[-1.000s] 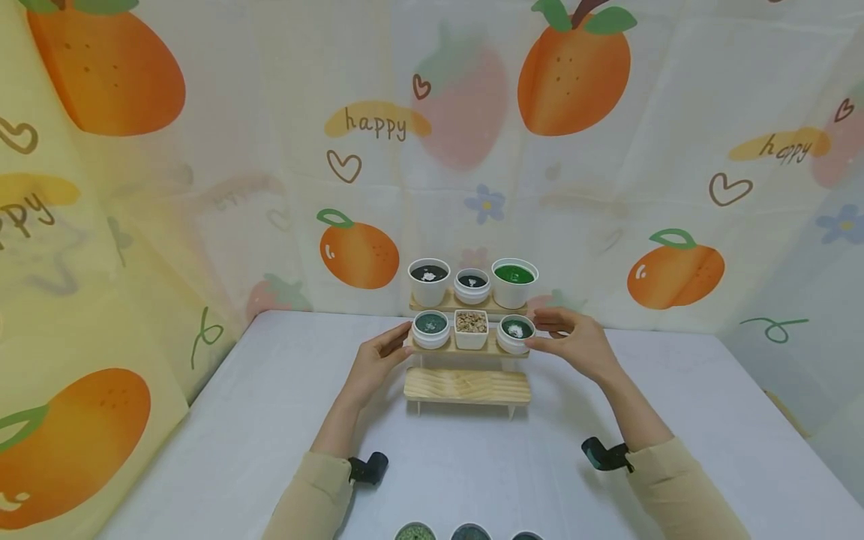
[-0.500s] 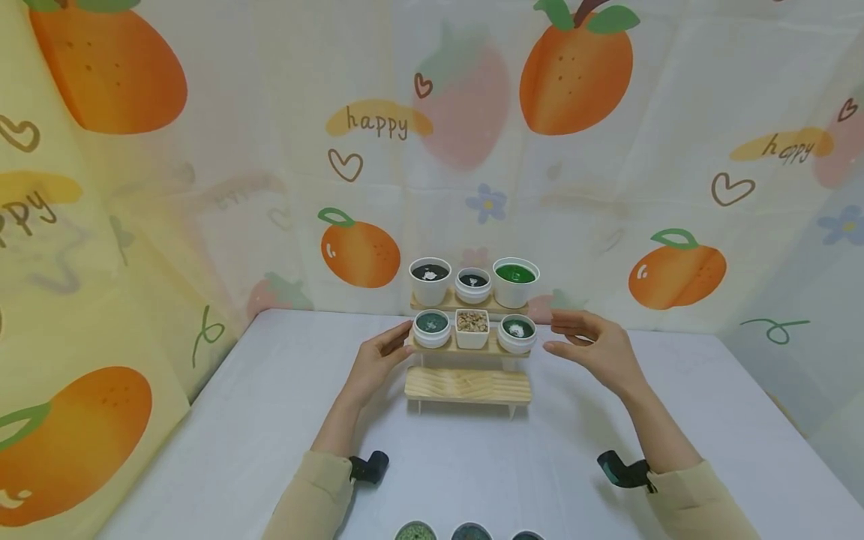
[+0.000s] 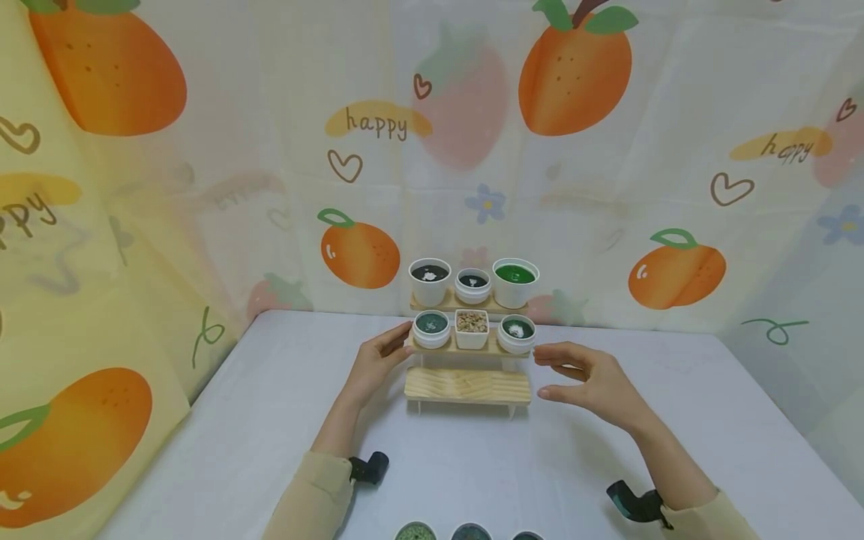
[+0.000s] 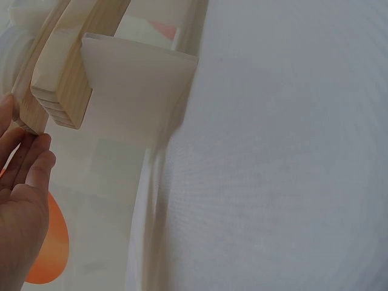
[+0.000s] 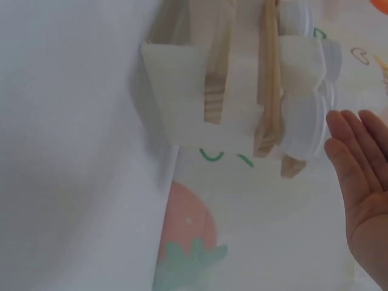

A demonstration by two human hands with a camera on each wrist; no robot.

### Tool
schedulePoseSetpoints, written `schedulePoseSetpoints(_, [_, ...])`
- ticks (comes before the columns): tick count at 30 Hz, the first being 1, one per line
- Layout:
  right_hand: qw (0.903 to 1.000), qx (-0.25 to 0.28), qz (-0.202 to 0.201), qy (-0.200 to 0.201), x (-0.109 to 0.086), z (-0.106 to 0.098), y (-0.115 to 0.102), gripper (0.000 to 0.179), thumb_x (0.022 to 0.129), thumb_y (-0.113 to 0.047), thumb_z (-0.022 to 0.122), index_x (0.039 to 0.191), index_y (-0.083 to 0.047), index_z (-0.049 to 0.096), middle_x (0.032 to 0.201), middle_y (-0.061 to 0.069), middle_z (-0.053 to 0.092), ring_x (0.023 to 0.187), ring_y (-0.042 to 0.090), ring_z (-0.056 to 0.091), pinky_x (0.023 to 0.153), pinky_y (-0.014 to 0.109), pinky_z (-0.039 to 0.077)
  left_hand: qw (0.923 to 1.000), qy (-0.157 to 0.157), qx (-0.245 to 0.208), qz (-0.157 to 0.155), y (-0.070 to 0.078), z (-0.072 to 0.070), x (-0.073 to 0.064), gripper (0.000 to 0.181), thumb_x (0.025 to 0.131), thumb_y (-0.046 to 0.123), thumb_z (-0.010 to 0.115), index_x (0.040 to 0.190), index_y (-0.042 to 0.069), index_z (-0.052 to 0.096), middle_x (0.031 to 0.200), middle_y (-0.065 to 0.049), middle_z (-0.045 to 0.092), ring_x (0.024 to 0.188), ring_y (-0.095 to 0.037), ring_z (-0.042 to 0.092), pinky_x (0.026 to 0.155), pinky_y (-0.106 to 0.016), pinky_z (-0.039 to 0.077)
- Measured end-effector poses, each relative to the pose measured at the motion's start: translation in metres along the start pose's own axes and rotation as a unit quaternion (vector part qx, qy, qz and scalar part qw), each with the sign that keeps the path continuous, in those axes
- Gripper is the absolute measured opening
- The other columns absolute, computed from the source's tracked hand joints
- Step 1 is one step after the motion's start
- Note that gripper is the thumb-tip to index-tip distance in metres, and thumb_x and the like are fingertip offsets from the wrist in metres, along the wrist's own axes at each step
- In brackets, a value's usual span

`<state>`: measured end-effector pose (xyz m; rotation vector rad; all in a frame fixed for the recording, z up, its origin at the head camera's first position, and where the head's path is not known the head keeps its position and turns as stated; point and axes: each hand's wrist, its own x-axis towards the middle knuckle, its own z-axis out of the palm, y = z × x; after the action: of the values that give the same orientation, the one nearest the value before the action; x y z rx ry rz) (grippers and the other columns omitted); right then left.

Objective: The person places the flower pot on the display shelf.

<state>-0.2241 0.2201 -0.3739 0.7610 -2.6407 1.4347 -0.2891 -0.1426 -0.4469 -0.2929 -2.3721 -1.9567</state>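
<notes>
A three-step wooden stand (image 3: 468, 385) is in the middle of the head view. On its middle step sit a round white jar (image 3: 431, 330) of teal contents, a square white cup (image 3: 471, 330) of brown bits and a jar (image 3: 516, 334) of dark green with a white patch. My left hand (image 3: 371, 366) has its fingertips at that step's left end; in the left wrist view they meet the edge of the wooden board (image 4: 29, 112). Just off the stand's right side, my right hand (image 3: 601, 382) holds nothing, thumb and fingers apart, close beside the white jar (image 5: 303, 124) in the right wrist view.
The top step carries a white cup (image 3: 429, 283) of dark contents, a small jar (image 3: 472, 286) and a cup (image 3: 515, 285) of green. Several round containers, one with green bits (image 3: 415, 532), show at the bottom edge. A fruit-print cloth (image 3: 270, 187) hangs behind the table.
My right hand has let go of the dark green jar, drawn away to the right, then moved down beside the stand. The left hand has stayed at the left end.
</notes>
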Motion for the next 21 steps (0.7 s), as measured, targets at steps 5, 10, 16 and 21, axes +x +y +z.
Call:
schedulePoseSetpoints(5, [0.9967,0.043,-0.037,-0.059,-0.009,0.007,-0.001,0.049,0.080,-0.016,0.082,0.126,-0.008,0.064,0.126,0.019,0.067,0.112,0.003,0.066,0.099,0.011,0.051,1.0000,0.001,0.002,-0.003,0.001,0.000,0.000,0.052,0.093,0.015,0.068,0.143,0.010,0.053,0.149,-0.007,0.053,0.139,-0.027,0.050,0.116,-0.041,0.043])
schedulePoseSetpoints(10, [0.9846,0.087,-0.071,-0.134,-0.017,0.014,0.003,0.049,0.082,-0.007,0.079,0.128,-0.006,0.062,0.125,0.020,0.067,0.115,0.007,0.066,0.101,0.013,0.051,0.9999,-0.005,-0.004,-0.011,0.008,-0.001,-0.002,0.052,0.094,0.011,0.067,0.143,0.007,0.052,0.150,-0.010,0.052,0.140,-0.029,0.049,0.116,-0.041,0.042])
schedulePoseSetpoints(16, [0.9650,0.130,-0.086,-0.211,-0.026,0.021,0.010,0.052,0.082,-0.002,0.077,0.131,-0.004,0.060,0.128,0.001,0.068,0.118,0.013,0.066,0.103,0.016,0.050,0.9999,-0.010,-0.006,-0.012,0.013,-0.001,-0.004,0.052,0.094,0.009,0.066,0.143,0.004,0.051,0.150,-0.013,0.051,0.140,-0.031,0.049,0.115,-0.040,0.043])
schedulePoseSetpoints(21, [0.9500,0.161,-0.088,-0.253,-0.031,0.024,0.010,0.055,0.080,0.004,0.076,0.132,-0.003,0.059,0.130,0.009,0.067,0.121,0.012,0.065,0.106,0.017,0.049,1.0000,-0.002,0.002,-0.001,0.004,0.000,-0.002,0.052,0.094,0.013,0.067,0.143,0.008,0.052,0.149,-0.010,0.053,0.139,-0.029,0.051,0.115,-0.040,0.044])
